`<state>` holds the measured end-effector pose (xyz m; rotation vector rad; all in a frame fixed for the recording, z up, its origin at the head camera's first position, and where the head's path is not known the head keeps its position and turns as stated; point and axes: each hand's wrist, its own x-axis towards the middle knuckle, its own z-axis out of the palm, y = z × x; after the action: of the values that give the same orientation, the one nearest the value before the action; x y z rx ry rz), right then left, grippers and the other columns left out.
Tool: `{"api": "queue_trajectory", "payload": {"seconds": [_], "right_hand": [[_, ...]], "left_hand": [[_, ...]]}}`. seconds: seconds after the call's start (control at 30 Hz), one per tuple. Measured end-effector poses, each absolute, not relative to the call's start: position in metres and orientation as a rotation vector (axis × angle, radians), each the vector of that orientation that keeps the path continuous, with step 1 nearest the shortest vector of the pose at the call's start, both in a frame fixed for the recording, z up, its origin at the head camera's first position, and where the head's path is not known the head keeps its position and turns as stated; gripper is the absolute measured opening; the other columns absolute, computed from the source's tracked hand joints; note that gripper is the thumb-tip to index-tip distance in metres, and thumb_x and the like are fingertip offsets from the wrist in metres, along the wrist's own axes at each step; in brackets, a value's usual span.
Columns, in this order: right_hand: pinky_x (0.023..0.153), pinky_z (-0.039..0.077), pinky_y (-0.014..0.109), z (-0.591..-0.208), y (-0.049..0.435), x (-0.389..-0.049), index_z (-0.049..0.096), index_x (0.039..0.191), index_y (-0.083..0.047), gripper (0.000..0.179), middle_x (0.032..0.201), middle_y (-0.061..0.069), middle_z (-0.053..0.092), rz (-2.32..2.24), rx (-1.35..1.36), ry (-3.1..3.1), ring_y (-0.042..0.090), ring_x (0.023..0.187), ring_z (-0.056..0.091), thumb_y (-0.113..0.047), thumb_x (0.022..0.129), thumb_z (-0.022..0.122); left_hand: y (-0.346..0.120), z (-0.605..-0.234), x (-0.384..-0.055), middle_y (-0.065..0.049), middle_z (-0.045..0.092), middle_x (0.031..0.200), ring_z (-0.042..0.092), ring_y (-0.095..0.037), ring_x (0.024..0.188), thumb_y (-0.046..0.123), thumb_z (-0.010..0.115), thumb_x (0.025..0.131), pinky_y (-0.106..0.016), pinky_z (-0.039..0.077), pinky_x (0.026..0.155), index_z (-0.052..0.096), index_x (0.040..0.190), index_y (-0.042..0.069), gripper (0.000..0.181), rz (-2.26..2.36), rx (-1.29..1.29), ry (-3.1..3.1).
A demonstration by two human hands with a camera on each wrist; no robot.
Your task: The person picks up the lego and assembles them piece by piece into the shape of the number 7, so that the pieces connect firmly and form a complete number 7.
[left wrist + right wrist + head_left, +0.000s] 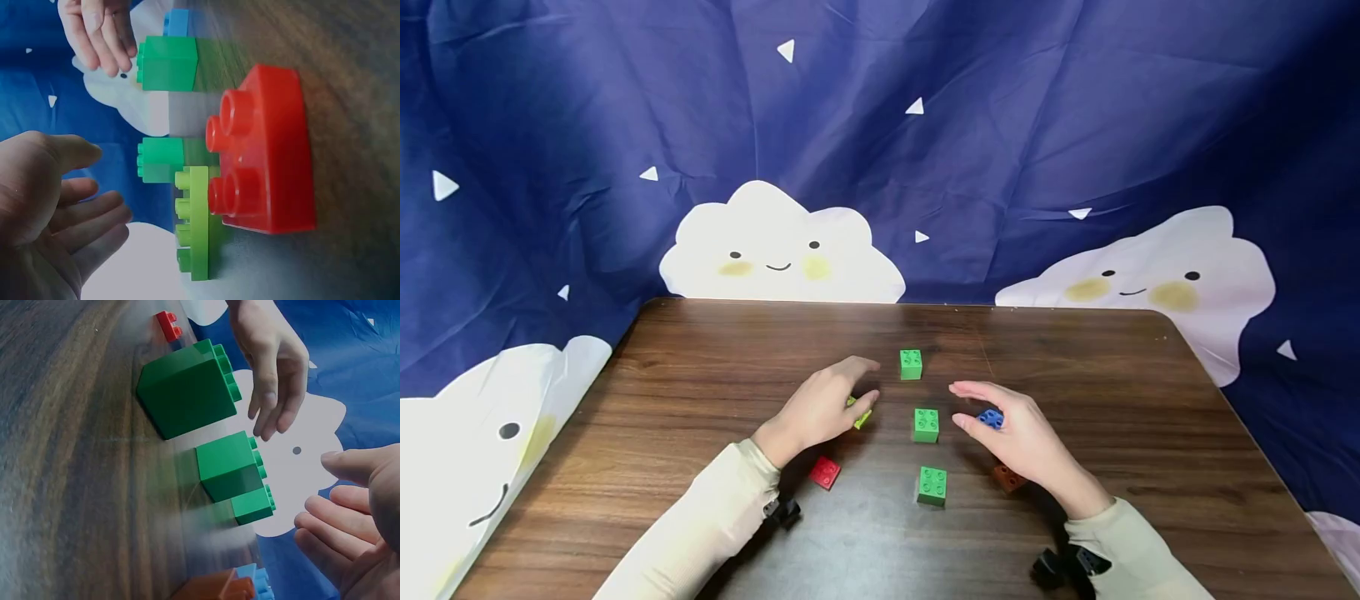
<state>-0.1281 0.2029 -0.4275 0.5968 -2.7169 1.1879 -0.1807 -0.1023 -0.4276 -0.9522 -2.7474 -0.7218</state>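
Hands [820, 410] empty, thumbs wide, left one near lime brick [861, 419], right one [1021, 435] near blue brick [991, 418], green brick [927, 425] between

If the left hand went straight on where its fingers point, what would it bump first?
Probably the farthest green, square-topped plastic brick, just ahead of the left hand in the head view. The hand looks higher than the brick, though, and depth is unclear, so it could pass over.

Cloud-printed blue cloth [850, 125] behind a wood-grain table [700, 358] suggests a curtained-off indoor corner.
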Motion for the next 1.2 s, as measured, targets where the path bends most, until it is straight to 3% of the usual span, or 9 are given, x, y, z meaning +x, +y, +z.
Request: {"api": "queue_trajectory", "payload": {"seconds": [0.8,1.2], "right_hand": [[0.106,0.058,0.054,-0.447,0.190,-0.134,0.073,0.135,-0.007,0.041,0.132,0.010,0.078,1.350,0.554,-2.772,0.031,0.122,0.075,-0.014,0.096,0.083],[0.109,0.056,0.055,-0.450,0.184,-0.134,0.071,0.138,-0.006,0.043,0.135,0.012,0.076,1.393,0.499,-2.849,0.032,0.127,0.073,-0.015,0.097,0.081]], "left_hand": [[-0.086,-0.435,-0.220,-0.015,0.077,0.130,0.075,-0.030,0.116,0.018,0.076,0.101,-0.046,0.062,0.101,0.071,0.132,0.000,0.036,-0.906,-0.904,-2.805],[-0.076,-0.439,-0.234,-0.016,0.076,0.133,0.073,-0.030,0.123,0.019,0.079,0.099,-0.046,0.059,0.107,0.070,0.136,0.000,0.043,-0.935,-0.875,-2.866]]}}
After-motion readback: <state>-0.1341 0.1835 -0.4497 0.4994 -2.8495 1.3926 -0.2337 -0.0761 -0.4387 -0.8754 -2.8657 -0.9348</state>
